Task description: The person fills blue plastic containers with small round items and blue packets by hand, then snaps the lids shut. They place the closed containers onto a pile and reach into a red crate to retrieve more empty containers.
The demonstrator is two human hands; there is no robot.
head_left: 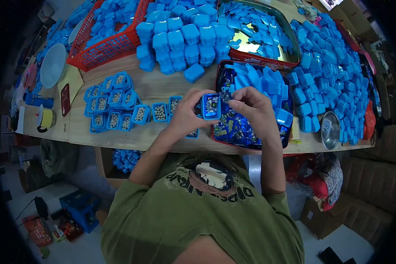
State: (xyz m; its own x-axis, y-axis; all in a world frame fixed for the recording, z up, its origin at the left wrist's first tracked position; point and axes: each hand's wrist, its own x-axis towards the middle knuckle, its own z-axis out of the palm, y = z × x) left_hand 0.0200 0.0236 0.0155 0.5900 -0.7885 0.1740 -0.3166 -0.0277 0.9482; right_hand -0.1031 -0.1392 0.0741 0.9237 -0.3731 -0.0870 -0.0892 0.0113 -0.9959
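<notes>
My left hand point(190, 108) holds a small blue box point(211, 107) upright, with a dark printed packet showing inside it. Close to its right side, my right hand point(253, 108) pinches a small dark printed packet point(225, 94) between thumb and fingers. Beneath my right hand is a dark tray point(216, 75) with blue printed packets point(240, 130) and blue plastic pieces point(262, 81). Left of my hands stand several open blue boxes filled with pale round beads point(159, 111), some of them stacked; my left hand partly covers the nearest ones.
Stacked blue boxes point(191, 37) stand at the back, between a red basket point(86, 55) and a tin tray point(295, 64) of flat blue pieces. More blue boxes point(330, 75) are heaped right, near a metal bowl point(330, 132). A pale bowl point(53, 66) and yellow cup point(47, 119) stand left.
</notes>
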